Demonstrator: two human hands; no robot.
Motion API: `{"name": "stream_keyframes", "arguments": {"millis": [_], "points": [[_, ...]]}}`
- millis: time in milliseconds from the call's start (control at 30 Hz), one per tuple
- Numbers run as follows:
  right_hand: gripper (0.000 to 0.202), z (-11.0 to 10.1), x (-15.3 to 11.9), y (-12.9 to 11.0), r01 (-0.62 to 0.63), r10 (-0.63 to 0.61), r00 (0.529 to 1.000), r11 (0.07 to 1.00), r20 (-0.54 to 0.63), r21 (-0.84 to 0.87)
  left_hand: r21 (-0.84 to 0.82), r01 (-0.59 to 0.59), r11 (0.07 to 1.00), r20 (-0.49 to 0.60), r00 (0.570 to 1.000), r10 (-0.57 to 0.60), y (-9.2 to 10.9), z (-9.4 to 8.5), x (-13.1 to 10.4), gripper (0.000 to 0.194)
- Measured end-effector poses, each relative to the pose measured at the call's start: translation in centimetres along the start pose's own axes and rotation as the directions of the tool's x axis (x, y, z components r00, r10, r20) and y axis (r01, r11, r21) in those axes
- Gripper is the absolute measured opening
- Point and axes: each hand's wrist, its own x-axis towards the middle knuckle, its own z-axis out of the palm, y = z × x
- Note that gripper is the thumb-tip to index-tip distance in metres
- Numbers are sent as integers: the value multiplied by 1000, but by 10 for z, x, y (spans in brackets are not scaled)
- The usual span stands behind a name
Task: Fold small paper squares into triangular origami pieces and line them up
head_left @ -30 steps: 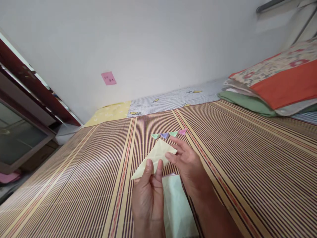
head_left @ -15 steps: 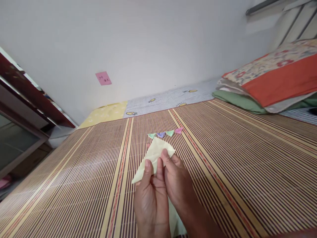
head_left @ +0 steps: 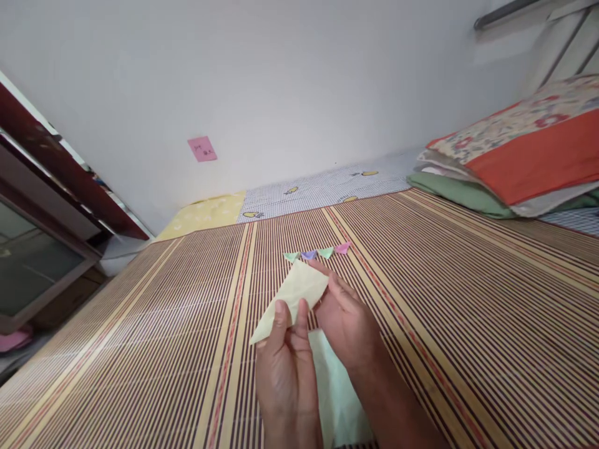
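A pale yellow sheet of paper [head_left: 292, 290], folded to a slanted shape with a pointed lower left corner, is held above the striped mat. My left hand [head_left: 287, 374] pinches its lower edge, thumb and a finger on the near face. At the paper's right corner, my right hand [head_left: 349, 318] has its thumb and fingers closed on the edge. Beneath my wrists lies a light green sheet [head_left: 334, 393], partly hidden by my right arm. Just beyond the paper, several small folded paper triangles sit in a row: green [head_left: 291, 256], purple [head_left: 309, 255], green [head_left: 326, 252] and pink [head_left: 343, 248].
The striped bamboo mat [head_left: 187, 324] covers the bed. Folded bedding [head_left: 528, 156] is stacked at the right. A pink note [head_left: 203, 149] is stuck on the white wall [head_left: 318, 81]. A yellow cloth [head_left: 206, 212] and a checked cloth [head_left: 318, 190] show along the wall.
My right hand has shifted right, its thumb sliding from the paper's face to its right corner. More of the light green sheet shows below. The view has turned slightly left.
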Motion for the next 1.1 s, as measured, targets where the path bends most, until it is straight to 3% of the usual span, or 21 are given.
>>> {"name": "stream_keyframes", "arguments": {"millis": [100,200,267,400,600,833,1100], "points": [[35,2,-2,-5,-128,113,989,976,91,177,14,-38,999,52,998,37,0,-5,0,13],[24,5,-6,-2,-246,226,962,960,151,133,39,-40,998,147,989,33,-1,-10,1,3],[22,5,-8,0,-279,265,956,954,128,109,67,-54,996,217,975,38,-3,-12,3,11],[28,-3,-5,0,-188,187,982,982,29,36,199,-118,973,306,951,53,-2,-16,8,21],[34,-19,3,-12,-90,87,995,992,-39,-83,495,-293,818,410,909,77,4,-26,15,16],[28,-15,0,-15,-186,197,978,972,69,-145,340,-355,871,345,908,236,-6,-24,12,24],[30,-16,-5,-23,-130,166,983,932,79,-337,423,-245,872,371,925,80,0,-28,20,26]]}}
